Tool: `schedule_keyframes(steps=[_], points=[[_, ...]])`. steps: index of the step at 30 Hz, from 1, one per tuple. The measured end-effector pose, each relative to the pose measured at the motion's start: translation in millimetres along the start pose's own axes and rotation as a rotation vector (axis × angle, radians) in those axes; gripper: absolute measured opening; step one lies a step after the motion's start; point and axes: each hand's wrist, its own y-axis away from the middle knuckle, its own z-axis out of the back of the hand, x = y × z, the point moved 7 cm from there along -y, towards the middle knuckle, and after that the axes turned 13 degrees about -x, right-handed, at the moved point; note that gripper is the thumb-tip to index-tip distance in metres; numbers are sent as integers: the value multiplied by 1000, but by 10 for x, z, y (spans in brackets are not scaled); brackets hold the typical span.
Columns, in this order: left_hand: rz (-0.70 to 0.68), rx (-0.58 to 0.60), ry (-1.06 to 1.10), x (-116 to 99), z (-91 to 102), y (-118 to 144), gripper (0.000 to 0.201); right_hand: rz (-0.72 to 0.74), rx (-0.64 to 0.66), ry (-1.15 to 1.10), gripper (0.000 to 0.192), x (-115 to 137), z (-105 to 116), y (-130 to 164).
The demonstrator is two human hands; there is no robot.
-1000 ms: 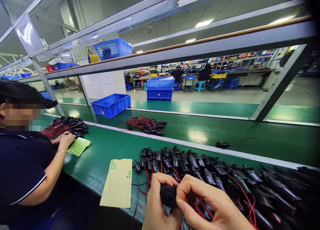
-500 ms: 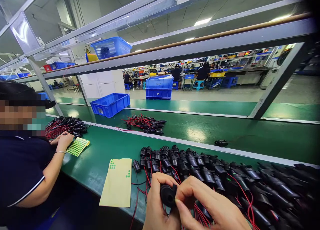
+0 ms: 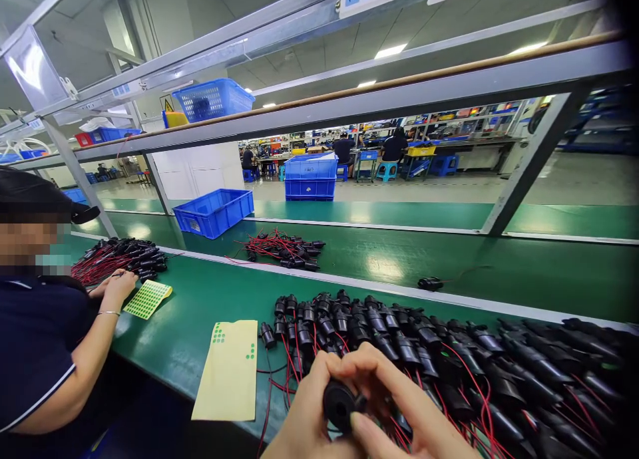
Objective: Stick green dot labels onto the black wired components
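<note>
My left hand [image 3: 307, 412] is closed around a black cylindrical pump-like part [image 3: 338, 406], its round end with a central hole turned toward me. Thumb and fingers of my right hand [image 3: 404, 406] pinch the right edge of that same part. Just beyond both hands lies a large pile of similar black parts [image 3: 384, 319] with red and black wires. Left of my hands, a pale yellow sticker sheet [image 3: 224, 372] carries several green dots near its top and right side.
At the left a co-worker [image 3: 44, 352] handles something small beside a fuller green-dot sheet [image 3: 148, 299] and another pile of wired parts [image 3: 120, 259]. A smaller pile [image 3: 284, 249], a single part [image 3: 430, 283] and a blue crate [image 3: 214, 213] lie farther back. A shelf rail [image 3: 319, 113] crosses above.
The view has shifted slightly, so the bench scene sits a little farther left. My right-hand fingers have moved in closer over the top of the held part.
</note>
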Motion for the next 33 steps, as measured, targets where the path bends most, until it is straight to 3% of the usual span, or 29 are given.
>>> schedule_keyframes(steps=[2, 6, 12, 15, 20, 29, 33], points=[[165, 41, -30, -33, 4, -12, 23, 33, 84, -27, 44, 5, -5, -10], [271, 145, -90, -189, 18, -16, 32, 102, 138, -24, 52, -1, 50, -50], [267, 220, 138, -195, 44, 11, 48, 259, -59, 97, 49, -3, 222, -75], [241, 160, 157, -114, 61, 17, 55, 354, -112, 171, 45, 14, 240, -42], [258, 21, 113, 5, 102, 32, 40, 431, -125, 269, 48, 4, 188, 7], [236, -72, 110, 38, 103, 39, 31, 503, -143, 398, 46, 17, 142, 77], [236, -120, 99, 105, 98, 104, 33, 538, -128, 402, 33, 38, 63, 120]])
